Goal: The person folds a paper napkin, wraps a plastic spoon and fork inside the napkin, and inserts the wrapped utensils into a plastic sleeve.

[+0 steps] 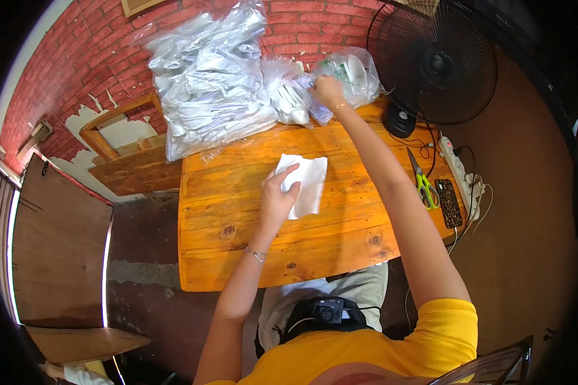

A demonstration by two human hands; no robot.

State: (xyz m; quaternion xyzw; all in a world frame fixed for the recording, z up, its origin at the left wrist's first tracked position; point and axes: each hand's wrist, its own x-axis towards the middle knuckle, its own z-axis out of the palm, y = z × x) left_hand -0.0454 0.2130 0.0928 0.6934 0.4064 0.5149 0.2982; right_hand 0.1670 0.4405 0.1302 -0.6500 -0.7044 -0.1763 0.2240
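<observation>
White sheeting (309,186) is held mid-frame by the left hand (278,194), half-curled. The right hand's (328,92) grip, upper centre, cannot be told.

The person wears a yellow short-sleeved shirt (359,350), pale trousers (370,282), a boxy black device (328,310) at the waist, a silvery left bracelet (255,255) and a golden right bracelet (341,105).
</observation>
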